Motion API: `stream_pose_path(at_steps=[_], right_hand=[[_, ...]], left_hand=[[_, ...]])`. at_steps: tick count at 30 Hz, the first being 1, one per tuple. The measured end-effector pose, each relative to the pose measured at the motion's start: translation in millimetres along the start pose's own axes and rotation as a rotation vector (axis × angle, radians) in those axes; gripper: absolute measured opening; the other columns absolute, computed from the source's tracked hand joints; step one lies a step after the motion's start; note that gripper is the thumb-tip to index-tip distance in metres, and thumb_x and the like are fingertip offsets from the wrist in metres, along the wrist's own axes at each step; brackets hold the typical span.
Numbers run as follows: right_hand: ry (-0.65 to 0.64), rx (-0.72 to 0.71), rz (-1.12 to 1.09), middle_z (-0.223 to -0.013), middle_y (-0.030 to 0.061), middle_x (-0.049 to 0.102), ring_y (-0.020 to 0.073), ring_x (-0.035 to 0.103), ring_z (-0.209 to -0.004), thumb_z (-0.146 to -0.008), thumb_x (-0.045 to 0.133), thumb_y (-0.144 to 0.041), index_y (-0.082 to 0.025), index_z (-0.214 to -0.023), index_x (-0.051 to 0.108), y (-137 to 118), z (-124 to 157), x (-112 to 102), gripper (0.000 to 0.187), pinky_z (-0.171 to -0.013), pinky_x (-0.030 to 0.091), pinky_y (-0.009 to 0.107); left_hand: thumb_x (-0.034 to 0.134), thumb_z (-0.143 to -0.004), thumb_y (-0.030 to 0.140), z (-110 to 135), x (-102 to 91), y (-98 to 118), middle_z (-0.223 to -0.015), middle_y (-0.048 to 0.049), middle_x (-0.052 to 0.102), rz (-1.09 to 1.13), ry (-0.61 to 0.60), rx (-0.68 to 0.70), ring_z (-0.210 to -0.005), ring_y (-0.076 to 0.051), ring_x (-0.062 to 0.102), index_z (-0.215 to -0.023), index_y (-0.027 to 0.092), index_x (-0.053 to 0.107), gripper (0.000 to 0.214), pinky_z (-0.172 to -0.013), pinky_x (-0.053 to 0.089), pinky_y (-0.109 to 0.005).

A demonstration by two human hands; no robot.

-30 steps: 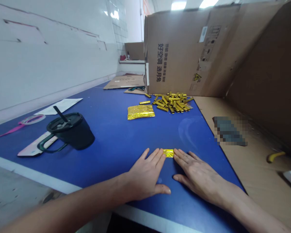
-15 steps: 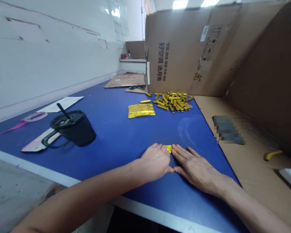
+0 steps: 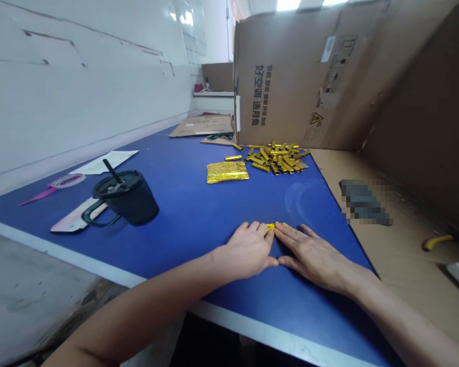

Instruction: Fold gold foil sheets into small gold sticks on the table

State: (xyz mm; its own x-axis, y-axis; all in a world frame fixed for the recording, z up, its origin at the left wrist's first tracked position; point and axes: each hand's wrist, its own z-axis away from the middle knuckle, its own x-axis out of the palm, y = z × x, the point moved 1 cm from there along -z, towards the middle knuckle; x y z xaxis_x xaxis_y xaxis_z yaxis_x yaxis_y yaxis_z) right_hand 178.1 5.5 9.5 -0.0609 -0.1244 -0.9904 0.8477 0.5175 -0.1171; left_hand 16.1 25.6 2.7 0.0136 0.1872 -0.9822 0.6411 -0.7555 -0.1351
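Note:
A small piece of gold foil paper (image 3: pixel 270 227) lies on the blue tabletop, mostly hidden under my fingertips. My left hand (image 3: pixel 250 250) rests over its left side, palm down, the fingers slightly bent and apart and the index finger touching the foil. From the right, my right hand (image 3: pixel 313 257) lies flat with fingers stretched out, their tips on the foil's other end. Both thumbs nearly meet on the table below it. Farther off sit a flat stack of gold foil sheets (image 3: pixel 228 172) and a heap of gold foil tubes (image 3: pixel 279 157), one tube (image 3: pixel 233 158) lying apart.
On the left stand a dark lidded mug (image 3: pixel 132 201) with a straw, a phone-like flat object (image 3: pixel 74 216), pink-and-white tape (image 3: pixel 67 182) and white paper (image 3: pixel 105 161). A large cardboard box (image 3: pixel 290 81) rises behind the heap. A dark blurred-out object (image 3: pixel 363 201) lies on cardboard at right.
The fingers of my left hand have loosened from a tighter curl and spread over the foil. My right hand stays nearly in place. The whole view has shifted slightly.

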Motion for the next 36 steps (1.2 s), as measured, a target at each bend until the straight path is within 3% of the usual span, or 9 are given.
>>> stream_pose_path(at_steps=[11,25,36], right_hand=[[0.039,-0.046,0.014,-0.128,0.013,0.038,0.0226,0.033,-0.118,-0.08,0.041,-0.038,-0.014,-0.124,0.037,7,1,-1,0.051,-0.097,0.022,0.047],[-0.019,0.002,-0.033,-0.136,0.0074,0.024,0.0226,0.022,-0.123,-0.08,0.035,-0.048,-0.022,-0.13,0.024,16,5,1,0.058,-0.097,0.018,0.049],[-0.058,-0.027,-0.128,-0.137,0.0061,0.022,0.0238,0.017,-0.124,-0.079,0.033,-0.053,-0.024,-0.132,0.019,24,4,1,0.062,-0.097,0.019,0.05]], left_hand=[[0.04,-0.076,0.053,7,3.8,0,-0.117,-0.0171,0.044,0.035,-0.024,-0.007,-0.109,-0.027,0.039,-0.117,0.005,0.038,0.063,-0.087,0.03,-0.037],[0.038,-0.076,0.053,6,0.6,0,-0.113,-0.0158,0.046,0.031,-0.04,0.002,-0.106,-0.026,0.039,-0.115,0.005,0.038,0.062,-0.084,0.031,-0.034],[0.037,-0.076,0.054,2,-4.5,-2,-0.105,-0.0127,0.049,0.046,-0.076,0.019,-0.094,-0.023,0.044,-0.11,0.007,0.044,0.058,-0.077,0.034,-0.031]])
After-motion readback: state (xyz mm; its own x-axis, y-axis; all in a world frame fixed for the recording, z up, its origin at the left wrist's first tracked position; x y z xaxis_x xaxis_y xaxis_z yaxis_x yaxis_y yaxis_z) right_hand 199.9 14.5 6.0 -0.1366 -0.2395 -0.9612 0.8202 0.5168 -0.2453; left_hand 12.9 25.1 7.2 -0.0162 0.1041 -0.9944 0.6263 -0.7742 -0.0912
